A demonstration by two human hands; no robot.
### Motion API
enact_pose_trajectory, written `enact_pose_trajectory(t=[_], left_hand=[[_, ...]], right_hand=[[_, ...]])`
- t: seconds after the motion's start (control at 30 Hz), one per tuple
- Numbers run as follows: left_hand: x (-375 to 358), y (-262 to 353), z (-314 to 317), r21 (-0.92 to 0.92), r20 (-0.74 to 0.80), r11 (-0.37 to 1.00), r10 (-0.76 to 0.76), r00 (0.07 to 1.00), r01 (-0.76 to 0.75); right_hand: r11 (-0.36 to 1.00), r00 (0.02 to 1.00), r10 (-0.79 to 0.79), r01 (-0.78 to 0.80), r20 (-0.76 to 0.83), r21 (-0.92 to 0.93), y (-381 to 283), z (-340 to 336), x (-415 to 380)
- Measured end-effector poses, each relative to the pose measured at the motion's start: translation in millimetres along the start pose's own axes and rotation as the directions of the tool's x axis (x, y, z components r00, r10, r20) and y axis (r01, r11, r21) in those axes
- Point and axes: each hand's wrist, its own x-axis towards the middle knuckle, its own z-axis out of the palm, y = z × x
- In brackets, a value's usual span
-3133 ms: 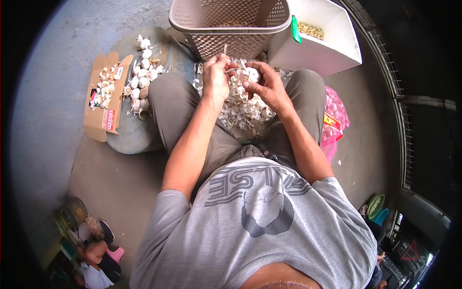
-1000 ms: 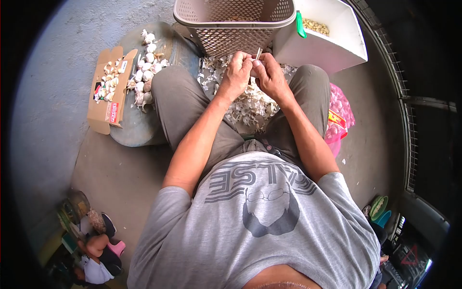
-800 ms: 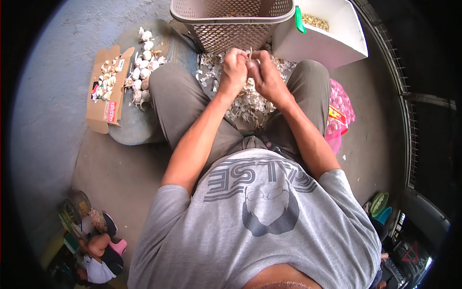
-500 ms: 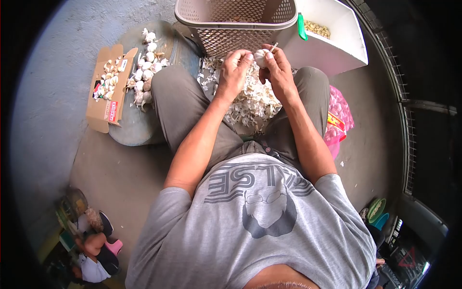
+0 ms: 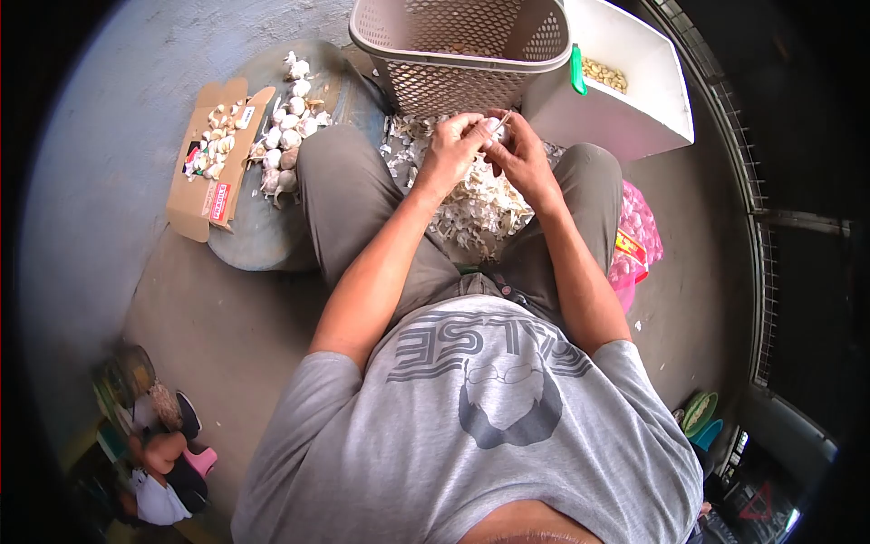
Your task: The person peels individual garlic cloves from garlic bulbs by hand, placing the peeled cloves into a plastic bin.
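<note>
A whitish garlic bulb (image 5: 499, 132) with a thin stalk sits between my two hands, above the space between my knees. The fingers of my left hand (image 5: 453, 152) are closed against its left side. My right hand (image 5: 527, 161) grips it from the right, thumb on the front. Fingers partly cover the bulb. Beneath both hands lies a heap of papery garlic skins (image 5: 480, 207).
A perforated basket (image 5: 453, 86) stands ahead, beside a white box (image 5: 625, 113) holding peeled cloves (image 5: 605, 74). At left, garlic bulbs (image 5: 290, 139) and a cardboard box (image 5: 193, 204) with cloves rest on a round surface. A pink bag (image 5: 639, 231) lies right; another person (image 5: 168, 453) sits lower left.
My left hand has come in against the garlic bulb, and both hands are now closer together, with more of the bulb covered. The view has shifted slightly.
</note>
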Motion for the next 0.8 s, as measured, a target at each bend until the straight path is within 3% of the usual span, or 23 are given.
enact_pose_trajectory(t=[0.03, 0.13, 0.23, 0.33, 0.43, 0.57, 0.7, 0.8], left_hand=[[2, -3, -1, 0.072, 0.006, 0.997, 0.014, 1.000, -0.015], [3, -7, -2, -0.110, 0.007, 0.990, -0.092, 0.996, 0.092], [4, -11, -5, -0.037, 0.000, 0.997, -0.063, 0.998, 0.063], [6, -19, -6, 0.091, -0.019, 0.996, 0.005, 1.000, -0.003], [6, -25, -3, 0.200, -0.055, 0.979, 0.044, 0.997, -0.032], [3, -19, 9, 0.453, -0.146, 0.881, 0.222, 0.964, -0.134], [-8, 2, 22, 0.390, -0.168, 0.912, 0.206, 0.964, -0.127], [-8, -2, 26, 0.360, -0.208, 0.917, 0.258, 0.944, -0.171]], right_hand=[[0.999, 0.999, -0.041, 0.041, -0.008, -0.031, -1, 2, -1], [0.981, 0.991, -0.135, 0.135, 0.006, -0.137, -4, 1, -5], [0.993, 0.998, -0.045, 0.049, 0.040, -0.110, -13, 0, -7], [0.997, 1.000, -0.029, 0.029, 0.001, -0.073, -4, 6, -3], [0.975, 0.980, -0.184, 0.172, -0.077, -0.139, 7, 16, 3], [0.939, 0.942, -0.274, 0.219, -0.192, -0.265, 10, 20, 7], [0.902, 0.911, -0.348, 0.260, -0.222, -0.345, -1, 24, 0], [0.835, 0.896, -0.415, 0.306, -0.158, -0.458, -8, 24, -1]])
